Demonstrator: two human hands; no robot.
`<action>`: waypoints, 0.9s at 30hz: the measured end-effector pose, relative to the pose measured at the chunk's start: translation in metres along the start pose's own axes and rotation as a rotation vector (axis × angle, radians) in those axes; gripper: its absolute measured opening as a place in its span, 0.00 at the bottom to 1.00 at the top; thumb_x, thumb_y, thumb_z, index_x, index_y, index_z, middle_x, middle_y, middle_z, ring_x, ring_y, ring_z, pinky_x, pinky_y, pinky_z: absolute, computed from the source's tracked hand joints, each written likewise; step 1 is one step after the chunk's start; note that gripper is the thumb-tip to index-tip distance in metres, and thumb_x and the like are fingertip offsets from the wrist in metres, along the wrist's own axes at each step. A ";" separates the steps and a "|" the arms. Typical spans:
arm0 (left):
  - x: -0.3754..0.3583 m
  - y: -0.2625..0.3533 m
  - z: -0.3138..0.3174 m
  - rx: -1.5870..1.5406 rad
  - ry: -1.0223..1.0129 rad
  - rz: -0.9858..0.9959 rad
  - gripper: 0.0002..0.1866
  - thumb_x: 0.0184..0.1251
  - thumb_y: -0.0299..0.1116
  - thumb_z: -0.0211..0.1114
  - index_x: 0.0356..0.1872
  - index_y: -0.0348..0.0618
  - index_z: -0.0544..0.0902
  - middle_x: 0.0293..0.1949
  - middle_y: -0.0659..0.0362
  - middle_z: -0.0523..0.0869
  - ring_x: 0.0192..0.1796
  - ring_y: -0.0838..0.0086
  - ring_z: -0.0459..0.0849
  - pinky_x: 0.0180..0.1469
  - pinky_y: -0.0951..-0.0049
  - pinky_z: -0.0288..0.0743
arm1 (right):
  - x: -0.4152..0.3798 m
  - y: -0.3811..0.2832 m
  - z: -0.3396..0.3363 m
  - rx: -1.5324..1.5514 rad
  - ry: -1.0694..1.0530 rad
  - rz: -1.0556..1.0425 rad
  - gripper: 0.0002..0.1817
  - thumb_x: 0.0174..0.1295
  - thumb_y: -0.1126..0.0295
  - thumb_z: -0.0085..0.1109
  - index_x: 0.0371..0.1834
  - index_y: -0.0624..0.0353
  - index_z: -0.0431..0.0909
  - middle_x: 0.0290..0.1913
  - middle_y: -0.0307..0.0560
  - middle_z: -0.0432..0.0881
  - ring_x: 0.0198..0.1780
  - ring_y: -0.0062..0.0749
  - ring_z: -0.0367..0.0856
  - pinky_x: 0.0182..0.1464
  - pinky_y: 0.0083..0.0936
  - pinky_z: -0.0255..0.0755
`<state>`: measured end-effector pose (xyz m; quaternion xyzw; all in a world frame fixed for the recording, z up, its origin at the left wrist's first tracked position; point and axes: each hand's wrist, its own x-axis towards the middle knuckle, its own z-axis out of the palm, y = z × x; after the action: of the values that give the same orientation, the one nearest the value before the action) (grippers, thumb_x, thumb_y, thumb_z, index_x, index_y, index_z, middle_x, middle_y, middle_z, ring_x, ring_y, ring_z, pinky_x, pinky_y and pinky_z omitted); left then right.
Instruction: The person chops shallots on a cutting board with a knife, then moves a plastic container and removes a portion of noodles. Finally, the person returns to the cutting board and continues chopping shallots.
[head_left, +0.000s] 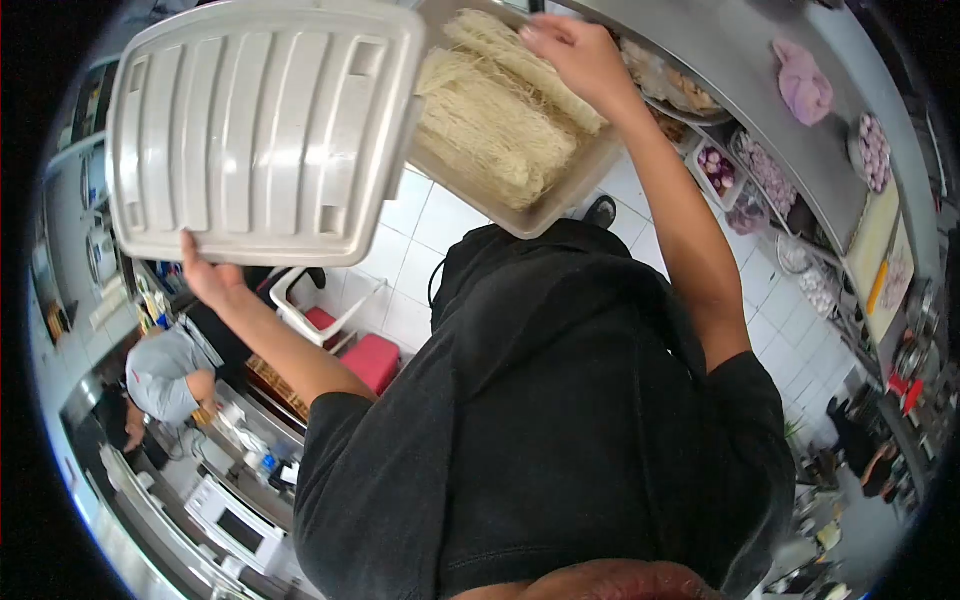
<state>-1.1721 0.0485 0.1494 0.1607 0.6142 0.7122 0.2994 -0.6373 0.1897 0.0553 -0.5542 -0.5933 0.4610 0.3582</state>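
Observation:
My left hand (212, 280) grips the lower edge of a pale grey plastic lid (265, 140), holding it raised and tilted with its ribbed face towards me. Dry rice noodles (500, 135) in pale, tangled bundles fill much of a beige plastic bin (532, 220) in front of my body. Over the far right part of that bin is my right hand (578, 55), its fingers curled together. What they hold, if anything, I cannot make out; a small dark piece shows just beyond the fingertips.
Along the right runs a steel counter (725, 75) bearing a pink cloth (802, 82), a bowl of shallots (870, 152) and a cutting board with a yellow-handled knife (878, 285). Red stools (370, 362) stand at lower left. Other people (165, 375) are further off.

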 end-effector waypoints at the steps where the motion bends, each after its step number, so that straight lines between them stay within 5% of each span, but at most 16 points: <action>1: 0.012 0.016 -0.029 0.001 -0.009 0.068 0.22 0.75 0.34 0.62 0.63 0.32 0.75 0.60 0.47 0.82 0.61 0.56 0.81 0.68 0.50 0.73 | -0.001 0.016 0.004 -0.031 -0.042 0.028 0.31 0.62 0.55 0.69 0.63 0.64 0.79 0.51 0.55 0.88 0.50 0.35 0.87 0.54 0.30 0.78; 6: -0.040 0.055 -0.041 0.198 0.281 0.489 0.16 0.67 0.23 0.69 0.52 0.28 0.78 0.50 0.47 0.85 0.50 0.63 0.86 0.54 0.60 0.84 | -0.021 0.065 0.041 -0.301 -0.191 0.079 0.27 0.61 0.55 0.67 0.58 0.63 0.82 0.48 0.58 0.87 0.48 0.49 0.87 0.51 0.38 0.78; 9: -0.050 0.054 -0.052 0.276 0.316 0.576 0.14 0.66 0.22 0.70 0.48 0.28 0.78 0.47 0.47 0.86 0.47 0.65 0.87 0.50 0.64 0.85 | -0.030 0.056 0.045 -0.589 0.052 -0.189 0.17 0.61 0.66 0.62 0.49 0.67 0.83 0.45 0.58 0.86 0.49 0.54 0.84 0.53 0.43 0.76; 12: -0.063 0.048 -0.043 0.383 0.474 0.552 0.12 0.67 0.22 0.70 0.46 0.29 0.78 0.47 0.48 0.86 0.46 0.66 0.87 0.49 0.66 0.85 | -0.018 0.092 0.051 -0.826 0.116 -0.250 0.09 0.57 0.74 0.59 0.39 0.65 0.82 0.43 0.55 0.82 0.48 0.53 0.80 0.51 0.46 0.71; 18: -0.055 0.027 -0.050 0.267 0.299 0.529 0.12 0.66 0.22 0.71 0.46 0.29 0.78 0.47 0.48 0.86 0.46 0.67 0.87 0.49 0.66 0.84 | -0.026 0.124 0.072 -1.115 0.165 -0.460 0.08 0.51 0.78 0.57 0.35 0.58 0.79 0.39 0.49 0.75 0.43 0.45 0.73 0.46 0.44 0.63; 22: -0.043 0.020 -0.050 0.169 0.255 0.522 0.15 0.67 0.21 0.70 0.51 0.26 0.79 0.48 0.48 0.86 0.46 0.67 0.87 0.51 0.65 0.83 | -0.015 0.104 0.070 -1.014 -0.033 -0.145 0.08 0.55 0.76 0.56 0.37 0.61 0.80 0.40 0.55 0.81 0.46 0.49 0.79 0.50 0.45 0.65; 25: -0.038 0.022 -0.046 0.156 0.208 0.504 0.16 0.67 0.20 0.69 0.53 0.25 0.79 0.49 0.48 0.86 0.47 0.66 0.87 0.52 0.65 0.82 | 0.017 0.114 0.058 -1.025 0.146 -0.286 0.08 0.57 0.75 0.54 0.37 0.63 0.81 0.39 0.59 0.84 0.47 0.55 0.82 0.54 0.49 0.69; 27: -0.033 0.023 -0.045 0.153 0.215 0.486 0.16 0.67 0.20 0.69 0.54 0.25 0.79 0.49 0.48 0.86 0.47 0.66 0.87 0.53 0.66 0.82 | 0.031 0.115 0.053 -1.009 0.012 -0.100 0.10 0.57 0.75 0.54 0.39 0.64 0.82 0.41 0.62 0.85 0.48 0.59 0.83 0.56 0.50 0.72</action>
<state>-1.1788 -0.0089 0.1677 0.2491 0.6380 0.7276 0.0397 -0.6537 0.2076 -0.0728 -0.6318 -0.7659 0.0959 0.0708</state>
